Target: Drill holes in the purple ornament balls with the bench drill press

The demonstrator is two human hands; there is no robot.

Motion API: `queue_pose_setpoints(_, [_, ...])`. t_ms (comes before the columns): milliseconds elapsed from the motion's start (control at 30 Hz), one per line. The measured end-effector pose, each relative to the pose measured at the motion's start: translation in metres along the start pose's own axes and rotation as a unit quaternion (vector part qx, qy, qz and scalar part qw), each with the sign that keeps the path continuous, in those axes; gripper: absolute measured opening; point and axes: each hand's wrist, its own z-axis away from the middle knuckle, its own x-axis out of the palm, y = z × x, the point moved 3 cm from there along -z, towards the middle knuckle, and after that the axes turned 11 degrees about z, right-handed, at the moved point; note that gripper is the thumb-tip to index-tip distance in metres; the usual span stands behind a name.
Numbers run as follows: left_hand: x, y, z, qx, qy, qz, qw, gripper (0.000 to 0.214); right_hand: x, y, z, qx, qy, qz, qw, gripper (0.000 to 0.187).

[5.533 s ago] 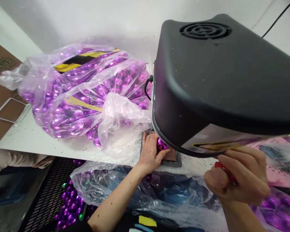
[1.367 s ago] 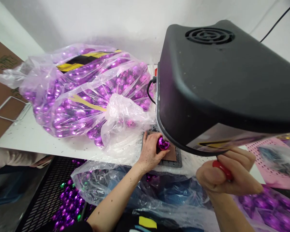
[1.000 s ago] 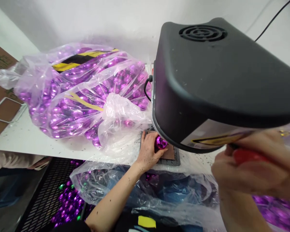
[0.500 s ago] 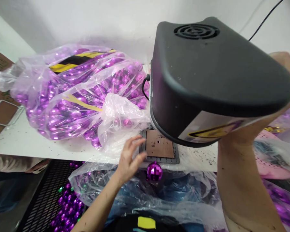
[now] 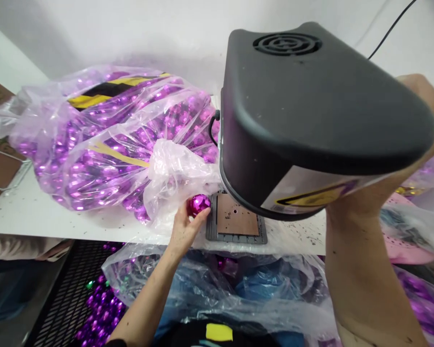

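Note:
My left hand (image 5: 183, 226) is closed on a shiny purple faceted ball ornament (image 5: 200, 204), gripped between thumb and fingers at the left edge of a dark metal base plate (image 5: 238, 238). On that plate lies a brown board (image 5: 237, 217) with a small hole and dark specks. Above it looms the black housing (image 5: 321, 111) of a bench machine, its working end hidden underneath. My right hand (image 5: 425, 99) is raised behind the housing's right side; its fingers are hidden, so what it touches cannot be told.
A clear bag of purple balls (image 5: 104, 140) lies left of the machine. Plastic sheeting (image 5: 267, 289) covers my lap, with a purple ball (image 5: 226, 264) in it. A black crate (image 5: 58, 289) and loose purple ornaments (image 5: 101, 308) are lower left; a pink basket (image 5: 405, 241) is right.
My left hand, empty before, has moved slightly left and now grips a purple ball. The ball seen below the base plate has dropped onto the plastic. My right arm stays raised.

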Motion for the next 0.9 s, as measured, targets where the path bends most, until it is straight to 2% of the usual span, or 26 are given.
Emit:
queue_pose_setpoints(67, [0.010,-0.002,0.013,-0.093,-0.060,0.149,0.983,0.047,0.000,-0.001,0.001,-0.023,0.023,0.013,0.999,0.044])
queue_pose_setpoints(133, [0.020,-0.004,0.019,-0.176,-0.110,0.266,0.941,0.049,-0.001,-0.001,0.002,-0.037,0.025,0.017,0.999,0.047])
queue_pose_setpoints(200, [0.024,-0.008,0.018,-0.216,-0.125,0.301,0.920,0.051,-0.001,-0.001,0.003,-0.037,0.018,0.021,0.999,0.047])
queue_pose_setpoints(233, [0.024,-0.011,0.017,-0.215,-0.119,0.286,0.926,0.052,-0.001,-0.002,0.003,-0.035,0.014,0.022,0.999,0.046])
queue_pose_setpoints(300, [0.021,-0.017,0.013,-0.183,-0.095,0.202,0.957,0.051,-0.001,-0.003,0.003,-0.033,0.006,0.022,0.999,0.044])
queue_pose_setpoints(400, [0.017,-0.018,0.009,-0.078,-0.051,0.033,0.995,0.042,-0.001,-0.004,0.003,-0.029,0.006,0.020,0.999,0.043])
queue_pose_setpoints(500, [0.016,-0.010,0.010,0.038,-0.015,-0.097,0.994,0.033,-0.001,-0.003,0.002,-0.028,0.010,0.018,0.999,0.041])
queue_pose_setpoints(600, [0.018,-0.005,0.010,0.105,-0.009,-0.165,0.981,0.030,-0.001,-0.003,0.001,-0.026,0.006,0.011,1.000,0.037])
queue_pose_setpoints(667, [0.019,-0.007,0.008,0.116,-0.019,-0.190,0.975,0.031,-0.001,-0.002,0.001,-0.026,0.006,0.009,1.000,0.036])
queue_pose_setpoints(767, [0.018,-0.012,0.004,0.112,-0.027,-0.208,0.971,0.046,-0.002,-0.001,0.001,-0.030,0.006,0.010,0.999,0.038])
queue_pose_setpoints(833, [0.016,-0.012,0.001,0.085,-0.040,-0.163,0.982,0.051,-0.002,-0.001,0.002,-0.032,0.003,0.011,0.999,0.042])
queue_pose_setpoints(900, [0.015,-0.009,0.002,0.027,-0.067,-0.063,0.995,0.053,-0.002,-0.001,0.003,-0.033,0.001,0.012,0.999,0.043])
